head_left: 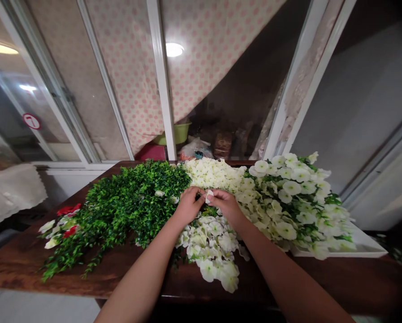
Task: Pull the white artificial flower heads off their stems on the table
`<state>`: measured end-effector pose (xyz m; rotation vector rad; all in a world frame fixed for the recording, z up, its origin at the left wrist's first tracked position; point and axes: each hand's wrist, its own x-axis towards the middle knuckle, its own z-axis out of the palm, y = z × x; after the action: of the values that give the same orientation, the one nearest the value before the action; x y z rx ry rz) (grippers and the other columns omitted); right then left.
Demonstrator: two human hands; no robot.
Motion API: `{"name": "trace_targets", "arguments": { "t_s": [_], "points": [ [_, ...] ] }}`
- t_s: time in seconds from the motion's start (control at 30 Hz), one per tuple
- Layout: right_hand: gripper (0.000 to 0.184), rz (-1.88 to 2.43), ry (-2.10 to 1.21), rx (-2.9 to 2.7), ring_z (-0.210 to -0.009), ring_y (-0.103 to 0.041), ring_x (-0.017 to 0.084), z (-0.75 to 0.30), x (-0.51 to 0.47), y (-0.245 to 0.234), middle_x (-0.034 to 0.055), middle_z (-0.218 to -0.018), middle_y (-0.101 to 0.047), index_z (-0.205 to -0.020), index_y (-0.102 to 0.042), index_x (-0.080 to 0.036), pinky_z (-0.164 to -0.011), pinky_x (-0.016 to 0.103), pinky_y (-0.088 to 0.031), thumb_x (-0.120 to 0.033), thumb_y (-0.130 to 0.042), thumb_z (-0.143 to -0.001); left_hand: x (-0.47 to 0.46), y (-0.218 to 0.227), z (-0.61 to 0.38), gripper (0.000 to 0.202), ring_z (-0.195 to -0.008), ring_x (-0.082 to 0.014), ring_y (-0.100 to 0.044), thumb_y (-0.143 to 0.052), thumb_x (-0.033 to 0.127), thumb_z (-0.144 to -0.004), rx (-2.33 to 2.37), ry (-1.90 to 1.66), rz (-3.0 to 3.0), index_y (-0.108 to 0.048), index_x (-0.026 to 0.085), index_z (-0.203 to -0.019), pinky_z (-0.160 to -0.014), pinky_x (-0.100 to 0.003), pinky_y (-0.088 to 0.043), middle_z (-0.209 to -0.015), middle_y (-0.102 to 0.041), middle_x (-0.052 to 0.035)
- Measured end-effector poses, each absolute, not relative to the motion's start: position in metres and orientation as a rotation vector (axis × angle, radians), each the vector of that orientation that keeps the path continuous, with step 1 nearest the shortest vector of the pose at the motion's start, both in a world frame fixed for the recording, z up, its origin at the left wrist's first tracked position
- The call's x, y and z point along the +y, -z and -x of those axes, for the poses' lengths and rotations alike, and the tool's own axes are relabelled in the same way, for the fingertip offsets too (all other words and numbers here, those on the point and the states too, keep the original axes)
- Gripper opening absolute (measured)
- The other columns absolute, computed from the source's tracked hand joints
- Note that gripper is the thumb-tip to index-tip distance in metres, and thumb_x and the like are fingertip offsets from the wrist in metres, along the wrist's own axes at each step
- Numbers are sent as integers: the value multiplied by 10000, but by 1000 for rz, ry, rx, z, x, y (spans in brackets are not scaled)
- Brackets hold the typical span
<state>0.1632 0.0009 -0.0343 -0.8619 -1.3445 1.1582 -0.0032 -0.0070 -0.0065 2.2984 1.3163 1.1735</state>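
My right hand [226, 205] pinches a small white petal-like piece [209, 196] between thumb and fingers. Close against it, my left hand [189, 205] has its fingers curled inward; what they grip is too small to make out. Under my wrists spreads a bunch of white artificial flowers [214, 242] with broad petals. Dense green artificial foliage [150, 197] lies beside my left hand. Beyond the hands is a heap of small cream-white blossoms [214, 172], and right of my right hand stand larger white flowers [291, 188] among green leaves.
Everything lies on a dark brown wooden table [22, 260]. A white tray [365, 244] sits under the right-hand flowers. Red flowers [69, 209] lie at the left. Behind the table rise framed glass windows with a dotted curtain [136, 67]; a lace-edged cloth [14, 193] hangs left.
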Motion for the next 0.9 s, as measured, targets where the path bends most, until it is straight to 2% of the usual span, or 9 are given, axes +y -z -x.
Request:
{"name": "trace_targets", "arguments": {
  "t_s": [0.17,0.23,0.33,0.5,0.6,0.73,0.8,0.9],
  "points": [
    [385,818,-1361,-1378,-803,-643,219,-164,-13,19,65,-950,-701,-772,-732,-180,-701,370,-572,-522,-780,-602,-9,5,5,184,-942,-208,-536,-606,219,-795,1276,-1221,-2373,-582,199,-976,-855,-350,-409,-966,-595,-48],
    [388,827,-1377,-1392,-791,-655,229,-164,-15,16,63,-858,-705,-792,-737,-179,-682,377,-573,-520,-774,-610,-8,6,5,252,-945,-213,-534,-621,204,-769,1302,-1262,-2354,-560,193,-1013,-851,-355,-414,-982,-583,-53],
    [369,839,-1340,-1392,-729,-658,222,-163,-13,18,47,-719,-687,-778,-734,-181,-680,384,-566,-514,-770,-623,-8,8,4,297,-952,-215,-534,-632,205,-752,1338,-1317,-2312,-532,187,-1032,-856,-361,-417,-1002,-573,-58],
    [366,860,-1200,-1207,-661,-639,202,-159,-5,27,33,-705,-679,-745,-708,-183,-714,399,-559,-503,-794,-588,-13,0,4,288,-927,-207,-544,-657,261,-751,1378,-1345,-2268,-541,192,-1004,-850,-351,-426,-977,-578,-49],
    [394,838,-1167,-1069,-673,-640,193,-161,-3,27,15,-736,-671,-838,-698,-194,-731,396,-559,-448,-819,-563,-17,-11,9,270,-954,-208,-551,-607,258,-797,1395,-1345,-2323,-569,194,-1056,-856,-337,-433,-1013,-579,-65],
    [476,732,-1243,-936,-716,-629,165,-165,-4,22,-18,-743,-628,-973,-683,-201,-805,408,-556,-349,-845,-550,-19,-22,18,245,-866,-191,-593,-520,266,-853,1436,-1101,-2426,-659,224,-1051,-788,-301,-447,-1004,-612,-65],
    [464,704,-1280,-914,-724,-622,157,-165,-5,21,-19,-744,-623,-949,-686,-188,-840,419,-548,-340,-851,-544,-18,-21,22,233,-811,-196,-606,-524,274,-841,1521,-892,-2486,-707,233,-979,-735,-296,-442,-954,-637,-67],
    [392,716,-1307,-952,-724,-617,157,-164,-4,25,-12,-733,-621,-845,-678,-177,-862,422,-540,-380,-846,-554,-14,-13,28,147,-746,-220,-606,-607,272,-750,1696,-606,-2523,-738,238,-807,-662,-294,-420,-791,-638,-68]
  ]
}}
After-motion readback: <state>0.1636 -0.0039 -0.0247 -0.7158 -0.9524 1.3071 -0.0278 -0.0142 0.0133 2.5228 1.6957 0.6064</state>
